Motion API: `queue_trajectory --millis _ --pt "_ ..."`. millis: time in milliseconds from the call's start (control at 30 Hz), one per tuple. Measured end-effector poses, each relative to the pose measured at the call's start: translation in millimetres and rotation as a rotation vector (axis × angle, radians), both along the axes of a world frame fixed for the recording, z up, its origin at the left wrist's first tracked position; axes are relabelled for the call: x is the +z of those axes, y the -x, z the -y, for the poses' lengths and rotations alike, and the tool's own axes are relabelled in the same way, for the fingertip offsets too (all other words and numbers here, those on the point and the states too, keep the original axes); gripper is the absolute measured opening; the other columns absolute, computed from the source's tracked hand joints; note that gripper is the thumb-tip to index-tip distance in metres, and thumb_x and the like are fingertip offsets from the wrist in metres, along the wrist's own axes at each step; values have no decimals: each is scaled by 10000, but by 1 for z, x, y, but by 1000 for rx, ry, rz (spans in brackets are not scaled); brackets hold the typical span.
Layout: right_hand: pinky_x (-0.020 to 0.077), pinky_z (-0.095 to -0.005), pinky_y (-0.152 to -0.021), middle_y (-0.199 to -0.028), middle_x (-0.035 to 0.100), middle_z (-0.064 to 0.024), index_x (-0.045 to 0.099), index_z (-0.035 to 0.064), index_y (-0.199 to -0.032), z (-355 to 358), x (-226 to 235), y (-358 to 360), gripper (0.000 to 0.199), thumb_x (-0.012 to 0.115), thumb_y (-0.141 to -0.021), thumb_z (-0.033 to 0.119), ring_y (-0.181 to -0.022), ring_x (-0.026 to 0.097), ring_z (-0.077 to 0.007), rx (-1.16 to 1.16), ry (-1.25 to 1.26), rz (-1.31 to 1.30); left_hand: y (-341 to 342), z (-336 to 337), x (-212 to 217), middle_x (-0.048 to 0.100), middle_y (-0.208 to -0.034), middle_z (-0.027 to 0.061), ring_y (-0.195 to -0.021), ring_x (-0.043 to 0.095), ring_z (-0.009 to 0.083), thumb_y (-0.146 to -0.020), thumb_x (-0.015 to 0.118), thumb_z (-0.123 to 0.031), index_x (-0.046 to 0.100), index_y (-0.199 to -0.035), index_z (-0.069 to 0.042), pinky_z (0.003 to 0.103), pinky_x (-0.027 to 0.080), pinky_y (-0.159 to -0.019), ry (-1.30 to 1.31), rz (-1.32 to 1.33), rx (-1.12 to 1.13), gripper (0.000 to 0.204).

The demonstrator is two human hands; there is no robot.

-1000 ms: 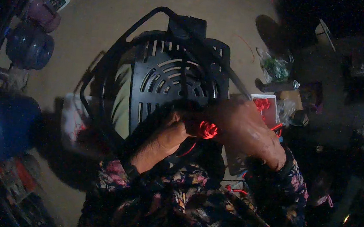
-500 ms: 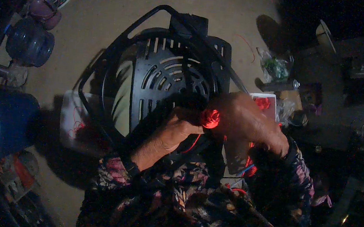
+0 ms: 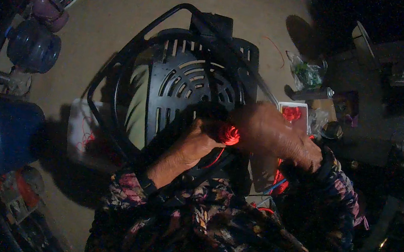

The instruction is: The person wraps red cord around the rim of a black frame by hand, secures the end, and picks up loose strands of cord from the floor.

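A small bundle of bright red cord (image 3: 230, 135), its strands twisted into knobby coils, lies at the fingers of my left hand (image 3: 185, 146). That hand is closed around it, and a single red strand hangs from it toward my lap. Close on its right is my right hand (image 3: 274, 130), smeared by motion, so its fingers do not show clearly. Behind both hands stands a black slotted plastic chair back (image 3: 186, 90) with a bent black tube frame (image 3: 121, 57) around it.
By my right forearm a white-rimmed box (image 3: 303, 114) holds something red, with more red cord (image 3: 280, 184) below. Pale sheeting (image 3: 78, 124) with loose red thread lies left. Farther left stand a blue tub (image 3: 14, 132) and a large water bottle (image 3: 34, 46). A spray can (image 3: 312, 94) lies right.
The red bundle has tipped and shifted slightly left and down in my left hand. My right hand has moved and blurred beside it.
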State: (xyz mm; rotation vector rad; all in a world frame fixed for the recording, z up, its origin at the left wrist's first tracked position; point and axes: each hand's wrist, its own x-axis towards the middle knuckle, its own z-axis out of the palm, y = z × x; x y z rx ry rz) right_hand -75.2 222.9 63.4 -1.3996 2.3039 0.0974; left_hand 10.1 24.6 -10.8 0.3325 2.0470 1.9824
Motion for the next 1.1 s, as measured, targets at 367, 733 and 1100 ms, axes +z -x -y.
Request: queue_trajectory --millis 367,733,1100 --pt "515 -401 -605 -783 656 -132 676 88 -866 7 7 2 221 697 -672 192 -724 655 -319 -12 -262 -2 -2 -10 -14 657 -963 86 -901 599 206 -757 620 -35 639 -987 15 321 445 -874 -176 263 2 236" --pt "521 -382 -629 -825 681 -126 671 50 -912 -7 16 -5 217 673 -721 153 -724 665 -288 -240 -126 -56 6 -22 -19 657 -970 83 -910 605 211 -738 640 -16 639 -978 18 323 447 -902 -340 502 -22 243" --pt "503 -257 -696 -886 653 -28 615 -2 -1060 -48 19 -96 360 750 -742 95 -779 605 -106 -1404 845 481 9 -14 16 676 -1032 79 -951 597 147 -797 658 -134 650 -1068 49 258 411 -899 -468 556 -93 328"
